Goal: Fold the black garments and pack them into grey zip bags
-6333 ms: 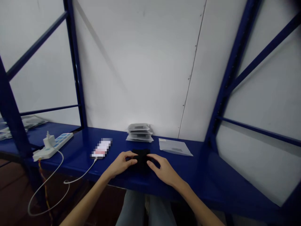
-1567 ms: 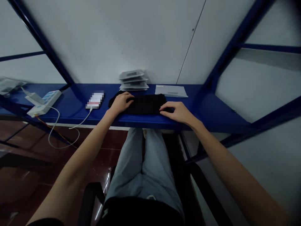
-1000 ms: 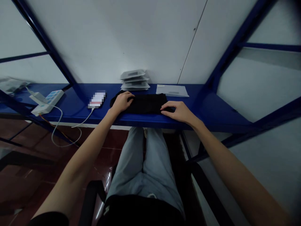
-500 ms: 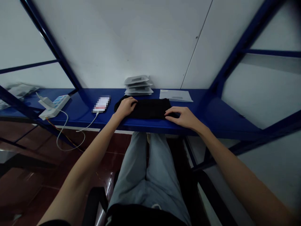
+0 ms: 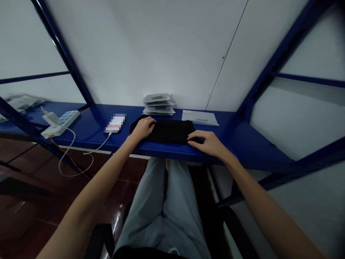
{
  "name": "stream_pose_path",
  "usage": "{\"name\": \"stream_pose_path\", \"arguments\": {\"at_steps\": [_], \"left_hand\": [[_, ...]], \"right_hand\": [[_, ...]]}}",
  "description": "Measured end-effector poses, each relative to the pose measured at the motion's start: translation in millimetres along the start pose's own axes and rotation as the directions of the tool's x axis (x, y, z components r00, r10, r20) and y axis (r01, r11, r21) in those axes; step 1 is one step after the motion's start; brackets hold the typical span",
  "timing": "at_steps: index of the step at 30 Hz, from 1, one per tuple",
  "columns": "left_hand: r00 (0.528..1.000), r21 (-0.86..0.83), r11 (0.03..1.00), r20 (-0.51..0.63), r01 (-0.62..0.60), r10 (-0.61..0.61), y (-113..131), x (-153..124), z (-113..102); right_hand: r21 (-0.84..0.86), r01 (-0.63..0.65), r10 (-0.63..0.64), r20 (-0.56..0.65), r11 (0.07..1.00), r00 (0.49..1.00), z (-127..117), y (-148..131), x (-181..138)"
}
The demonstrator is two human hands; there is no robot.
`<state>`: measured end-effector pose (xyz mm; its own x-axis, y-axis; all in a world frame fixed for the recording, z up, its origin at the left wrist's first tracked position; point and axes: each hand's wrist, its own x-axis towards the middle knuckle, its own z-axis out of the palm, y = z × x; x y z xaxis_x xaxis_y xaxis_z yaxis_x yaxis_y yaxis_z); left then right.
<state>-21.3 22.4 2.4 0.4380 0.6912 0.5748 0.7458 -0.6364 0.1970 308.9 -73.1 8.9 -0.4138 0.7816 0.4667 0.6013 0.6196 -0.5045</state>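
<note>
A black cloth [image 5: 169, 131] lies spread flat on the blue shelf [image 5: 242, 140] in front of me. My left hand [image 5: 142, 128] rests on the cloth's left end with its fingers curled down onto the fabric. On the cloth's right end my right hand [image 5: 207, 141] lies with fingers stretched out flat. Behind the cloth stands a stack of grey plastic packets [image 5: 158, 104], and a single flat packet [image 5: 199, 117] lies to the right of the stack.
A phone [image 5: 115, 123] on a white cable lies left of the cloth. Further left sits a white power strip [image 5: 59, 123]. Blue frame posts [image 5: 68, 63] rise on both sides against a white wall. My legs show under the shelf.
Since 6.3 s ago the cloth went from a small folded bundle to a wide flat strip, and my hands moved apart to its ends. In the last second only the camera tilted slightly.
</note>
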Motion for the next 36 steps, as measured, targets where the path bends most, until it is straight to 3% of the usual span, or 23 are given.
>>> {"name": "stream_pose_path", "arguments": {"at_steps": [26,36], "left_hand": [[0.999,-0.029,0.999,0.019,0.027,-0.026,-3.7,1.3,0.9],[0.99,-0.008,0.99,-0.014,0.141,-0.141,-14.8,38.5,2.1]], "right_hand": [[0.022,0.033,-0.033,-0.023,0.999,0.999,0.1,0.5,-0.4],[0.017,0.01,-0.01,-0.004,1.0,1.0,-1.0,-0.6,-0.9]]}}
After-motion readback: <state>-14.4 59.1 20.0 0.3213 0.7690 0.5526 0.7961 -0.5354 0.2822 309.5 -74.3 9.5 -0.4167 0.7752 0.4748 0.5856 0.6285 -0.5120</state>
